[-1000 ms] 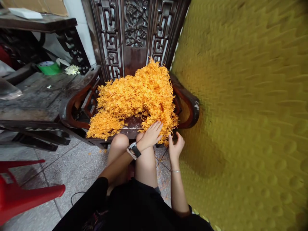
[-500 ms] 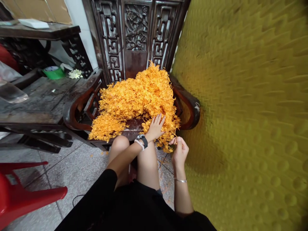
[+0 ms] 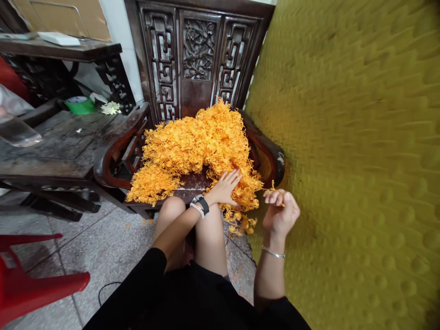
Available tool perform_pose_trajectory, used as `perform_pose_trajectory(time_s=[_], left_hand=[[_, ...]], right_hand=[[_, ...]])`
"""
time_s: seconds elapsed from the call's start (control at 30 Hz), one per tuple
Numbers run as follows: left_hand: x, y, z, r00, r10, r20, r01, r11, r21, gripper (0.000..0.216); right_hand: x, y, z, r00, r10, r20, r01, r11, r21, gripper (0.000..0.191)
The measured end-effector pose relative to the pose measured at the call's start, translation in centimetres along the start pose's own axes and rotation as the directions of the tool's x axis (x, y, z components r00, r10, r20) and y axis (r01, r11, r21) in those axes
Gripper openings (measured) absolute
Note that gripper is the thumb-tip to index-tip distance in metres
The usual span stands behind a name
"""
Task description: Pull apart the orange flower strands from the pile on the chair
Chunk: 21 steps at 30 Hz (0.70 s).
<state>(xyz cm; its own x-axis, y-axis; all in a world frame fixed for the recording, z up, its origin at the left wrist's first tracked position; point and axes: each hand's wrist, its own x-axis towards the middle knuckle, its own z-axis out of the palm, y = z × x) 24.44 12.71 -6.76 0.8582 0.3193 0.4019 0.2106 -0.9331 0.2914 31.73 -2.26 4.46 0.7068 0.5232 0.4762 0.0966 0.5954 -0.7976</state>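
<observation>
A big heap of orange artificial flower sprigs point(image 3: 192, 146) covers the seat of a dark carved wooden armchair point(image 3: 192, 55) in front of me. My left hand point(image 3: 225, 188), with a watch and bead bracelet at the wrist, lies flat with fingers stretched on the front right part of the heap. My right hand point(image 3: 280, 211) is raised to the right of the heap, its fingers pinched round a thin orange sprig point(image 3: 271, 187) that leads back toward the pile. My bare knees sit just below the seat edge.
A large yellow-green dimpled surface point(image 3: 360, 160) fills the right side. A dark wooden table point(image 3: 51, 146) stands at left with a green tape roll point(image 3: 79, 104) and a plastic bag. A red plastic stool point(image 3: 30, 284) is at lower left. Orange bits litter the tiled floor.
My right hand has moved right and up, away from the heap, drawing an orange sprig out. My left hand stays pressed flat on the pile.
</observation>
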Motion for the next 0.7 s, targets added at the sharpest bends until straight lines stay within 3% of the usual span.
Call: perform_pose_trajectory(time_s=[0.07, 0.2, 0.33, 0.53, 0.7], left_hand=[[-0.1, 0.1, -0.1, 0.999, 0.051, 0.001, -0.051, 0.999, -0.010, 0.119], [0.4, -0.1, -0.4, 0.999, -0.007, -0.042, 0.006, 0.999, -0.046, 0.118], [0.5, -1.7, -1.0, 0.989, -0.082, -0.121, 0.071, 0.993, -0.091, 0.103], [1.5, -4.1, -1.8, 0.982, -0.164, -0.089, 0.153, 0.981, -0.123, 0.086], [3.8, -5.8, -1.8, 0.987, -0.113, -0.112, 0.093, 0.981, -0.171, 0.091]], right_hand=[[1.7, -0.4, 0.1, 1.000, -0.017, 0.011, 0.017, 0.999, 0.043, 0.044], [4.8, -1.0, 1.0, 0.999, 0.003, 0.044, -0.008, 0.993, 0.115, 0.046], [7.0, -1.8, 2.0, 0.998, -0.045, 0.042, 0.035, 0.975, 0.221, 0.047], [9.0, -3.1, 4.0, 0.987, -0.143, 0.080, 0.115, 0.953, 0.279, 0.045], [10.7, -3.4, 4.1, 0.992, -0.124, -0.017, 0.120, 0.902, 0.414, 0.047]])
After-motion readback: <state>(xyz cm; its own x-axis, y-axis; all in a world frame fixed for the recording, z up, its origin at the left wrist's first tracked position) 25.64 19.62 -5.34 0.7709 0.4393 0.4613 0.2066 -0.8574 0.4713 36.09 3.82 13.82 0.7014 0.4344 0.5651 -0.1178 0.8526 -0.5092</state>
